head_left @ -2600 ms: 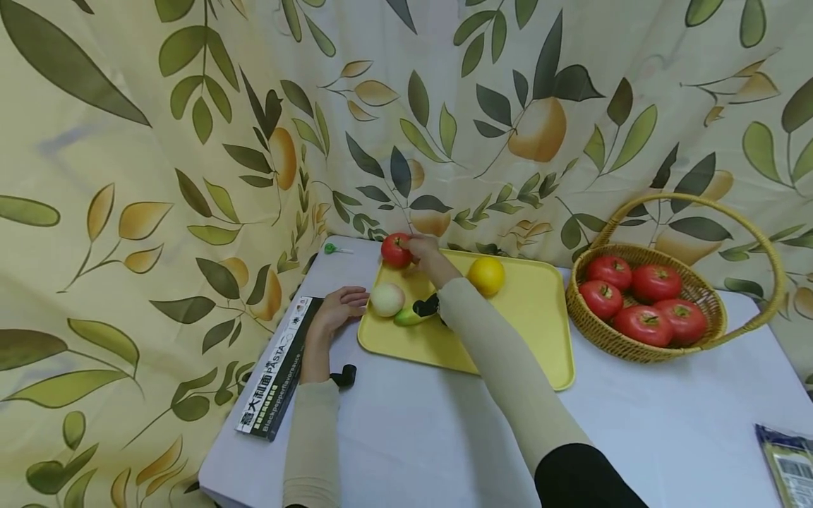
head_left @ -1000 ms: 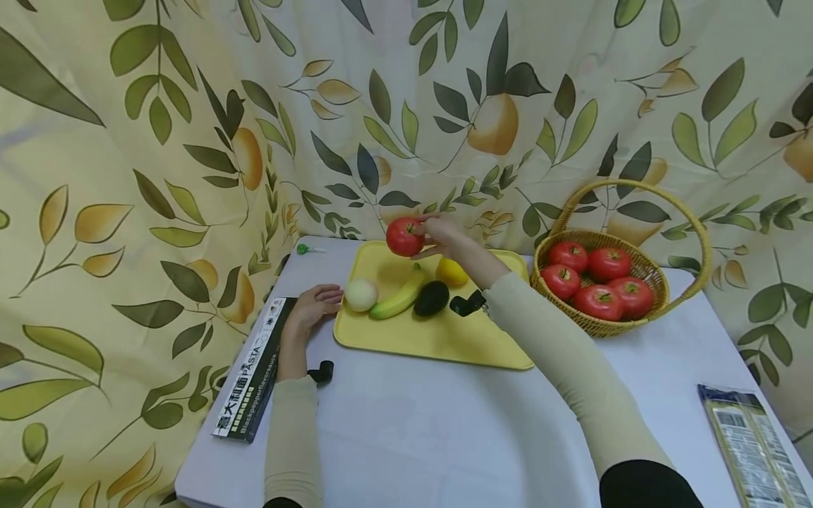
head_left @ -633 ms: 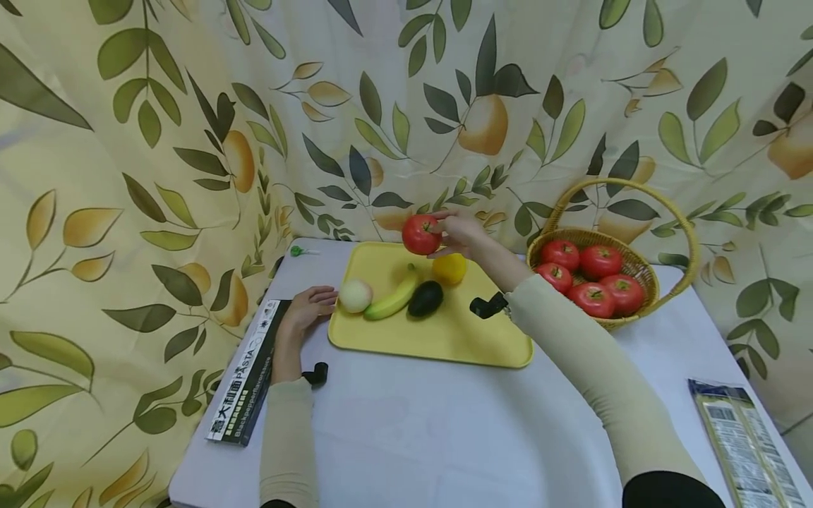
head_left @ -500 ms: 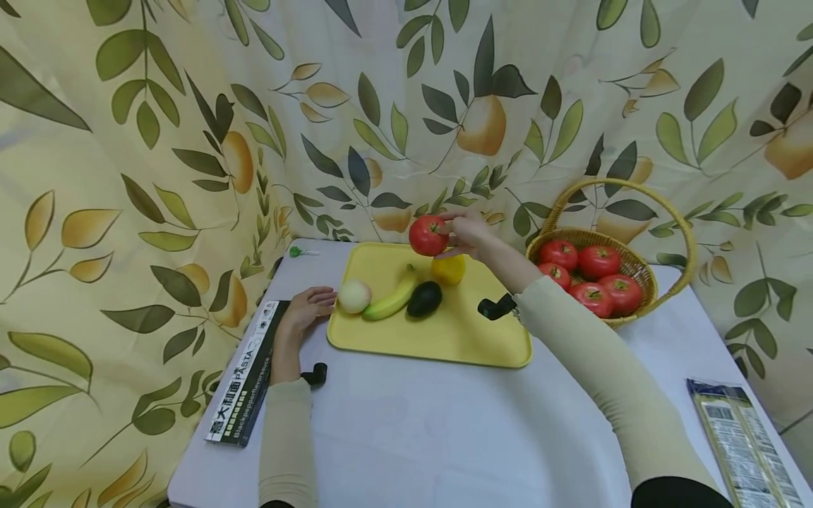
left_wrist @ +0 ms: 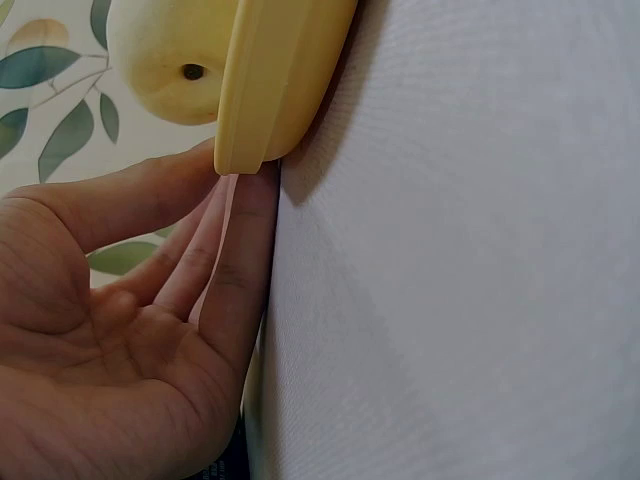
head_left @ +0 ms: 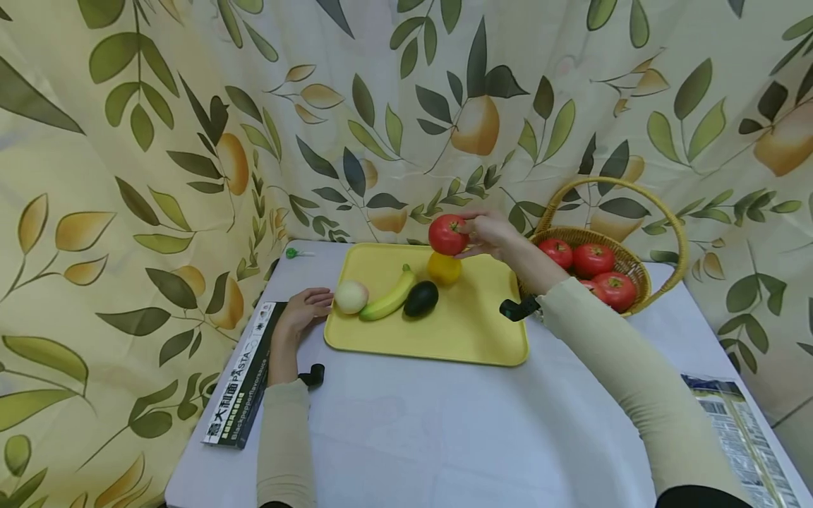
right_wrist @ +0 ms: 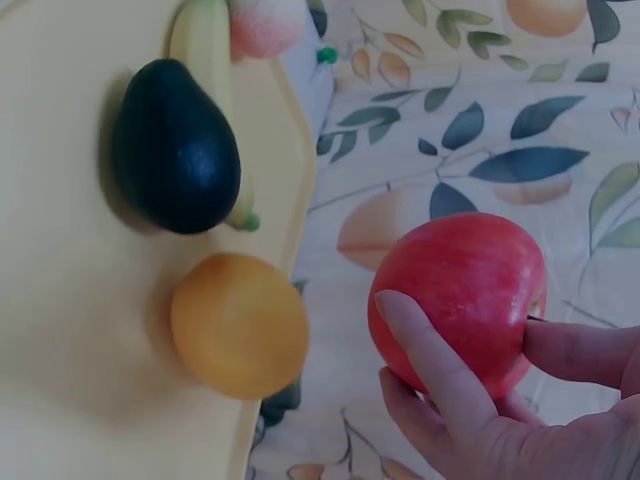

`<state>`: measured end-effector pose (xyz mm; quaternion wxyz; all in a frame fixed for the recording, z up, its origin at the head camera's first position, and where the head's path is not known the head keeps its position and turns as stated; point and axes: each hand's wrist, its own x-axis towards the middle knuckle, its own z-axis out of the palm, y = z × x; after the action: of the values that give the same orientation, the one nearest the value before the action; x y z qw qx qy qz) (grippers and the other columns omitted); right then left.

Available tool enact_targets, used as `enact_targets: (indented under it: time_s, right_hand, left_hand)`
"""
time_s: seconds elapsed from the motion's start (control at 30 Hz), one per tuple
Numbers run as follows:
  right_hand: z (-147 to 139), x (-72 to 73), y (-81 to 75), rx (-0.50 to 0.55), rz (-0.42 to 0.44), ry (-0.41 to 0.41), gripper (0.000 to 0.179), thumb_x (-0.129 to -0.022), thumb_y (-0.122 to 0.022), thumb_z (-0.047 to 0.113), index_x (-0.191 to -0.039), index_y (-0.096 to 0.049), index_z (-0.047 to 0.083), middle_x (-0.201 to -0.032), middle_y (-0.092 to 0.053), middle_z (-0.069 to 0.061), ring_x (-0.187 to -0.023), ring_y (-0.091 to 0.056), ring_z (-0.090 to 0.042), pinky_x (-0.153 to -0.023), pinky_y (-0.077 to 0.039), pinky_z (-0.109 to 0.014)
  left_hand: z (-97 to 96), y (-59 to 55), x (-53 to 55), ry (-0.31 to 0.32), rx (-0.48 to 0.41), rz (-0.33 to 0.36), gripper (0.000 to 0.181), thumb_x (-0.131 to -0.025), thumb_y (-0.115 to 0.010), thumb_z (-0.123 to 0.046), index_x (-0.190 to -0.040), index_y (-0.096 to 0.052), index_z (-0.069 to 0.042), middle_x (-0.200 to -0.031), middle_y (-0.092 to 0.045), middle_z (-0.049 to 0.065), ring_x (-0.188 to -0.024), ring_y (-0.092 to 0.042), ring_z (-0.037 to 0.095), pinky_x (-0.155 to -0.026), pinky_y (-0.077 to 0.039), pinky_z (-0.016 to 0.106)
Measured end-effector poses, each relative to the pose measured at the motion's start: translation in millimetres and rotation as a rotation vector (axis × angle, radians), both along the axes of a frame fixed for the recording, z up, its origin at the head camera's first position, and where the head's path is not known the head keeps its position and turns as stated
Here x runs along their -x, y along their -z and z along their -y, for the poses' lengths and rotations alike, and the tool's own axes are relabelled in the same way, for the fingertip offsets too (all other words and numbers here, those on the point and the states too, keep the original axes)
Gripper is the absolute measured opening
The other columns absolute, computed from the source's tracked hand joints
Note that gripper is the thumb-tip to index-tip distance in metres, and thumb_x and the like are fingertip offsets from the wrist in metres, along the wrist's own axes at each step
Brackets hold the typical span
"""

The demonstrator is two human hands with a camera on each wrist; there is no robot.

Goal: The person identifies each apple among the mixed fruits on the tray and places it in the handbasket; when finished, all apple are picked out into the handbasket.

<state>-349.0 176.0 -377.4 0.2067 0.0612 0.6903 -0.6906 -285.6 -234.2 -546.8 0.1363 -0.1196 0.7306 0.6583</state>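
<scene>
My right hand [head_left: 489, 234] grips a red apple [head_left: 448, 235] up above the back of the yellow tray [head_left: 470, 339]. In the right wrist view, fingers and thumb are on either side of the apple [right_wrist: 460, 290], near its stem. An orange [head_left: 443, 269] sits on the tray just below it. My left hand [head_left: 305, 308] rests beside the tray's left end, fingers stretched out. In the left wrist view its fingertips meet the tray's rim [left_wrist: 240, 120]. On the tray near it lie a pale peach [head_left: 351, 296], a banana [head_left: 389, 298] and a dark avocado [head_left: 421, 299].
A wicker basket [head_left: 641, 282] holding several red apples stands on the right, partly hidden by my right arm. A black and white pasta box [head_left: 244, 381] lies left of my left forearm. A plastic packet [head_left: 739, 430] is at the right edge, a small green-topped item [head_left: 292, 252] at back left.
The right hand has lifted the apple from the tray's back left corner and carried it right, above the orange. The left hand has stayed by the tray while the head view has shifted.
</scene>
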Motion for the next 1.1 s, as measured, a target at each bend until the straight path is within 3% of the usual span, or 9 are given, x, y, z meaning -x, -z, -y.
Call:
enact_targets:
  time_s: [0.33,0.7,1.1]
  right_hand:
    - [-23.6,-2.8,2.5,0.007,-0.008,0.017,0.055,-0.105,-0.051,-0.002,-0.157,-0.035,-0.003,-0.163,-0.028,-0.023,-0.140,-0.044,-0.052,-0.096,-0.050,-0.062]
    - [-59.0,-10.6,0.4,-0.048,-0.015,0.052,0.056,-0.105,-0.050,-0.001,-0.159,-0.035,-0.001,-0.161,-0.033,-0.024,-0.139,-0.047,-0.051,-0.095,-0.051,-0.060]
    - [-92.2,-21.6,-3.3,-0.067,-0.014,0.054,0.062,-0.106,-0.048,0.002,-0.163,-0.024,-0.001,-0.165,-0.024,-0.025,-0.144,-0.040,-0.051,-0.095,-0.053,-0.057]
  left_hand:
    - [-1.2,-1.4,-2.8,0.000,0.017,0.003,0.061,-0.095,-0.067,0.007,-0.152,-0.049,-0.004,-0.150,-0.057,0.017,-0.137,-0.056,0.029,-0.092,-0.055,0.025]
    - [-2.2,0.0,-1.9,-0.011,0.004,0.000,0.062,-0.093,-0.069,0.009,-0.150,-0.051,-0.003,-0.148,-0.059,0.018,-0.135,-0.058,0.029,-0.087,-0.056,0.022]
    - [-4.5,-1.8,-3.9,0.003,0.000,0.006,0.061,-0.096,-0.067,0.007,-0.152,-0.048,-0.003,-0.150,-0.056,0.019,-0.136,-0.057,0.028,-0.088,-0.055,0.022]
